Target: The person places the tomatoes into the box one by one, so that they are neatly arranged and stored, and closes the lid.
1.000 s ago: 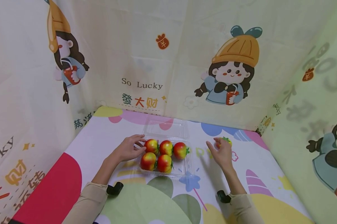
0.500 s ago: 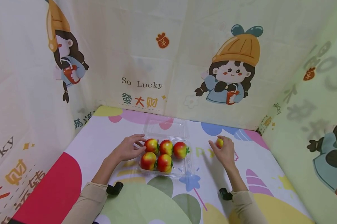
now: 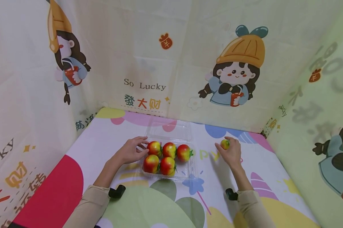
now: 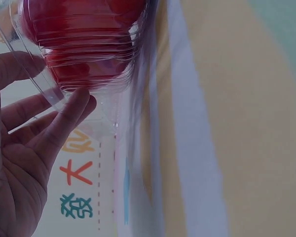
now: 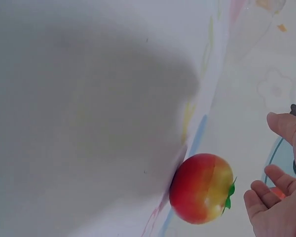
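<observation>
In the head view my left hand (image 3: 132, 151) is at the left edge of an open clear plastic container (image 3: 182, 173). The left wrist view shows its rim between the thumb (image 4: 71, 111) and the other fingers. Several red-and-yellow toy fruits with green leaves, such as the front left one (image 3: 150, 163), sit inside in two rows. My right hand (image 3: 231, 152) is raised at the right, thumb and fingers spread around where a loose toy fruit (image 3: 225, 144) appears from above. In the right wrist view that loose fruit (image 5: 202, 188) lies on the table, apart from the fingertips.
The container's clear lid (image 3: 168, 130) is folded back toward the rear wall. A patterned cloth covers the table (image 3: 103, 142). Printed fabric walls (image 3: 185, 63) enclose the back and both sides.
My right hand has shifted a little to the right, and the loose fruit now shows between its thumb and fingers. My left hand and the container have stayed in place.
</observation>
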{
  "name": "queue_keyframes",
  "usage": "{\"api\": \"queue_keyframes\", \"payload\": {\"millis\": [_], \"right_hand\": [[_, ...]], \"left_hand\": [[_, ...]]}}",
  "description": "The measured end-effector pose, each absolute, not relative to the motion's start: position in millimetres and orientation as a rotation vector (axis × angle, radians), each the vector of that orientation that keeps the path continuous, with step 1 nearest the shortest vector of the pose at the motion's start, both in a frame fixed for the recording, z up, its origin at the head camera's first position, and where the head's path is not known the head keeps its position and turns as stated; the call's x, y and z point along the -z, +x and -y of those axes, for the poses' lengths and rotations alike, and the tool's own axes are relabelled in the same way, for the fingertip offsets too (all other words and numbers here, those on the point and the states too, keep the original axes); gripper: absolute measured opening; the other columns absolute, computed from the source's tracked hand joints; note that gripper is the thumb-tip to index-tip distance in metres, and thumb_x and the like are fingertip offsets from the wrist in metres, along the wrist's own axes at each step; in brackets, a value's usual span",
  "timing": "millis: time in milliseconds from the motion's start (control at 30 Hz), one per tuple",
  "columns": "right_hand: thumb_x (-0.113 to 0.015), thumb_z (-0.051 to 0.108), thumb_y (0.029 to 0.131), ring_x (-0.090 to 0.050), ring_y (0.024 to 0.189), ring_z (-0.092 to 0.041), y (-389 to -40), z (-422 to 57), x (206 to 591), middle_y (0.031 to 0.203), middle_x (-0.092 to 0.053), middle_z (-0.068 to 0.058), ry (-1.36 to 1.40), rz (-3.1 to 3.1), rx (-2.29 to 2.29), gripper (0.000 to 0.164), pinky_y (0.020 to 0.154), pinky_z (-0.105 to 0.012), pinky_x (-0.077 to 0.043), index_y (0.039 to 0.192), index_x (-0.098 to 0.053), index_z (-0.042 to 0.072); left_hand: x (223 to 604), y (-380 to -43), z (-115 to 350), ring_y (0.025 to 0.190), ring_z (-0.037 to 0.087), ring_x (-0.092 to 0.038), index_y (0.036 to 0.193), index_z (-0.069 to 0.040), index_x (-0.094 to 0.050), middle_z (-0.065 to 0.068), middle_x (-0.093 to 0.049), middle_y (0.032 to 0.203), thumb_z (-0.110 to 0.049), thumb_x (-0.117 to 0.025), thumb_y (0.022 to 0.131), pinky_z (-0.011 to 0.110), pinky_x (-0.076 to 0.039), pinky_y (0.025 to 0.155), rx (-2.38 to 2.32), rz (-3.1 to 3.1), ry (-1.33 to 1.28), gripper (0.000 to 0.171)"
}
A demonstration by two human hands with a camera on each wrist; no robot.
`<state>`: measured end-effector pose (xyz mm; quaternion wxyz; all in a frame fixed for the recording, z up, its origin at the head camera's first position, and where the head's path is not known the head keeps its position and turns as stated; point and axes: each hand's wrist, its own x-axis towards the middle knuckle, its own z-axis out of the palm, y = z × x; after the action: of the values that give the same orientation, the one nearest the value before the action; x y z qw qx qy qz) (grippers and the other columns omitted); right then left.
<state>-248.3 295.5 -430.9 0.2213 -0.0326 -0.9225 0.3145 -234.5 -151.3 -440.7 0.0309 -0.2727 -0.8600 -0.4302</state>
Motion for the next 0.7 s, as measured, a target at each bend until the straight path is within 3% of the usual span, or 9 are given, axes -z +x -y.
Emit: {"api": "queue_keyframes", "payload": {"millis": [333,700], "right_hand": [[-0.077,0.02,0.089,-0.044,0.125,-0.048,-252,-303,430,0.139,-0.047,-0.034,-0.124,2.59,-0.908,0.062,0.107,-0.061,-0.04,0.135,-0.052,-0.012],[-0.073,0.026,0.091,-0.043,0.125,-0.051,-254,-309,430,0.142,-0.044,-0.037,-0.138,2.716,-0.854,0.073,0.105,-0.062,-0.039,0.147,-0.043,-0.01]], "left_hand": [[441,-235,151,0.098,0.026,-0.073,0.122,0.003,-0.07,0.026,-0.056,0.143,-0.014,-0.073,0.093,0.033,-0.063,0.079,1.329,2.649,-0.837,0.034],[442,-235,151,0.097,0.025,-0.073,0.122,0.003,-0.07,0.025,-0.056,0.144,-0.015,-0.073,0.093,0.033,-0.063,0.079,1.329,2.651,-0.826,0.034]]}}
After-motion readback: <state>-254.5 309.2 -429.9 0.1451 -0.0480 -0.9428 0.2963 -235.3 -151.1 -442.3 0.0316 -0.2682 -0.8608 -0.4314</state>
